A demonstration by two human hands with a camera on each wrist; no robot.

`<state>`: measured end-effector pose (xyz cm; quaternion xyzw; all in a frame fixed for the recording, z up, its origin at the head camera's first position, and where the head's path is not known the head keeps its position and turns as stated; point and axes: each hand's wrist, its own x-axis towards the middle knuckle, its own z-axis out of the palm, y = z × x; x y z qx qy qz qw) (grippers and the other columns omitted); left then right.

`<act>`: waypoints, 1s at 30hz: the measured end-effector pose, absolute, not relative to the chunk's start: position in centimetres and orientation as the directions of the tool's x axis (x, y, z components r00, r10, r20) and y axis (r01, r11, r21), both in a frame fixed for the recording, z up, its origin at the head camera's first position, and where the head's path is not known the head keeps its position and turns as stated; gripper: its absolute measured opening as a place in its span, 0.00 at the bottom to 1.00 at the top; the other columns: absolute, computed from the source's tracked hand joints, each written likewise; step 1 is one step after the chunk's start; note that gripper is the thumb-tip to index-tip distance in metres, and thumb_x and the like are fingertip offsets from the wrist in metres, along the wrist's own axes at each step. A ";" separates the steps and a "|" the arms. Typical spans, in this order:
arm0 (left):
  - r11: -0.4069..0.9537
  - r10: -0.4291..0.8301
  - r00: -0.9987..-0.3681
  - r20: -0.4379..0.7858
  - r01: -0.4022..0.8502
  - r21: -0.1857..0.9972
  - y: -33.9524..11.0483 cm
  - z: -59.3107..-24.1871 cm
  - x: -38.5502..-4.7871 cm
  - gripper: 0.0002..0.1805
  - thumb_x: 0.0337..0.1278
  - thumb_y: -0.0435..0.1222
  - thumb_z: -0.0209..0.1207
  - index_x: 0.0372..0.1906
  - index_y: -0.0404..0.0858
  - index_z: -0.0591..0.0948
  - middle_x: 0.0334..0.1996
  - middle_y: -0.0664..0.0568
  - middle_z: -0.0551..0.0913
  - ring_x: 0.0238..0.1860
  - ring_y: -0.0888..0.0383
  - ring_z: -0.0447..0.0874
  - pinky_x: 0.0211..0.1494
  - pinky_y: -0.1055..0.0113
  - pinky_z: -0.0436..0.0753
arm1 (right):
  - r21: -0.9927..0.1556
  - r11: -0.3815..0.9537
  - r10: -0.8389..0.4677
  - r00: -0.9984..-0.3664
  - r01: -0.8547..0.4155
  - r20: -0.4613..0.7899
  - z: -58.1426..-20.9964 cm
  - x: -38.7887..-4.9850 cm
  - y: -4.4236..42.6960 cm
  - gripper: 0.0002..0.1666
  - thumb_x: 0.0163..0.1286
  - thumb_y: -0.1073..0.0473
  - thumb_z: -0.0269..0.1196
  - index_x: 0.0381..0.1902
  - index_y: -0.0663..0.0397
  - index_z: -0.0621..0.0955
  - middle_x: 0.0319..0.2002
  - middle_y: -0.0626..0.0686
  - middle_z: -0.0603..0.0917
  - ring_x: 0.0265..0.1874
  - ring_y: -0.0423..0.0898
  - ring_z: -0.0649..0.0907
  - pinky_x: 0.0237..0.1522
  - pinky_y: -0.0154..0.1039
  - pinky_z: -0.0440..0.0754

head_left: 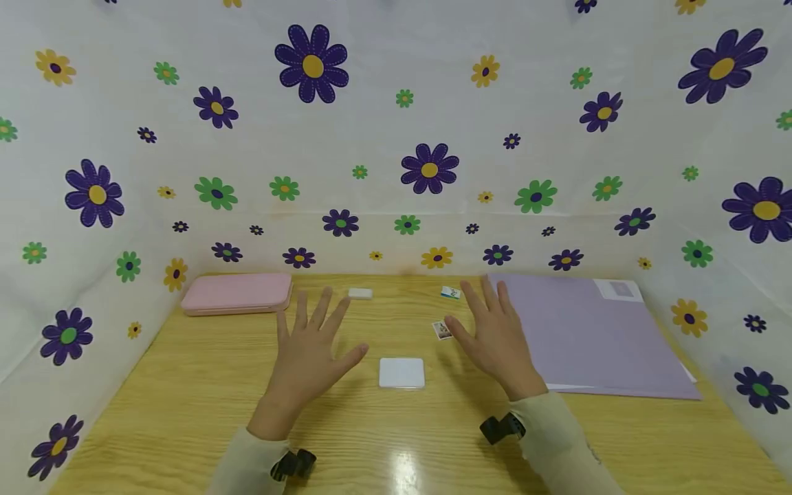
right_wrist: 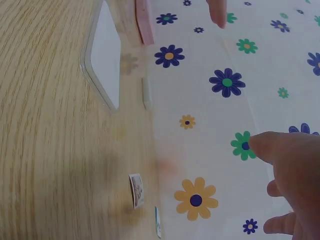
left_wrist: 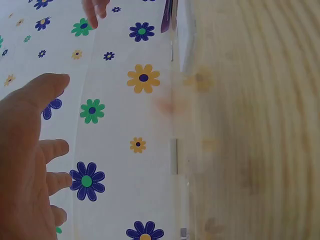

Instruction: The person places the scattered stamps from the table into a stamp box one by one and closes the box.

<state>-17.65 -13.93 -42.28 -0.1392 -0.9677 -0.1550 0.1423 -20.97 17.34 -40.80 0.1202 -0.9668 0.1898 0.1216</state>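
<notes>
Both hands hover above a wooden table with their fingers spread, holding nothing. My left hand [head_left: 307, 361] is between the pink case [head_left: 238, 293] at the back left and a small white rectangular box [head_left: 401, 372] in the middle. To the right of that box, my right hand [head_left: 495, 338] is raised beside a lilac folder [head_left: 594, 337]. Near its thumb lies a small picture card or sticker [head_left: 442, 331], partly covered in the head view. Behind that sits a small blue-and-white piece [head_left: 450, 293]. A small white block [head_left: 361, 293] lies near the back edge.
White cloth [head_left: 371, 124] printed with purple, green and yellow flowers rises behind the table and along both sides. The folder takes up much of the table's right side. A white label [head_left: 619, 290] is on its top right corner. Light reflects off the wooden table [head_left: 346, 440] at the front.
</notes>
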 end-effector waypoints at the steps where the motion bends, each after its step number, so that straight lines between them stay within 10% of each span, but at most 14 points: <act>1: 0.903 0.232 -0.919 0.318 0.325 0.282 -13.8 -42.4 -17.6 0.47 0.59 0.70 0.47 0.78 0.53 0.56 0.78 0.49 0.47 0.76 0.39 0.28 0.68 0.32 0.28 | -0.350 0.889 -0.196 -0.937 -0.295 0.291 -40.9 -21.1 17.3 0.43 0.72 0.35 0.54 0.77 0.49 0.60 0.76 0.64 0.50 0.74 0.67 0.45 0.65 0.71 0.53; 12: 0.842 0.264 -0.910 0.320 0.379 0.384 -12.7 -43.4 -18.1 0.43 0.59 0.61 0.59 0.75 0.46 0.64 0.74 0.44 0.60 0.69 0.39 0.61 0.64 0.35 0.63 | -0.547 0.738 -0.280 -0.917 -0.395 0.284 -41.8 -23.3 17.2 0.33 0.75 0.48 0.58 0.72 0.54 0.68 0.66 0.62 0.69 0.64 0.61 0.69 0.62 0.62 0.67; 20: 0.765 0.261 -0.944 0.200 0.329 0.554 -12.0 -43.5 -18.7 0.42 0.58 0.55 0.65 0.74 0.44 0.64 0.67 0.45 0.70 0.64 0.43 0.68 0.63 0.44 0.70 | -0.660 0.675 -0.315 -0.937 -0.331 0.148 -42.5 -24.9 17.4 0.25 0.76 0.53 0.58 0.65 0.59 0.74 0.47 0.58 0.79 0.43 0.52 0.78 0.46 0.50 0.79; 30: 0.654 0.326 -0.941 0.087 0.291 0.698 -11.2 -43.6 -19.2 0.37 0.59 0.50 0.67 0.69 0.39 0.70 0.60 0.44 0.75 0.57 0.47 0.75 0.56 0.50 0.77 | -0.730 0.660 -0.280 -0.960 -0.179 -0.018 -44.1 -27.1 17.5 0.18 0.74 0.56 0.60 0.58 0.58 0.80 0.44 0.53 0.81 0.44 0.51 0.80 0.47 0.46 0.80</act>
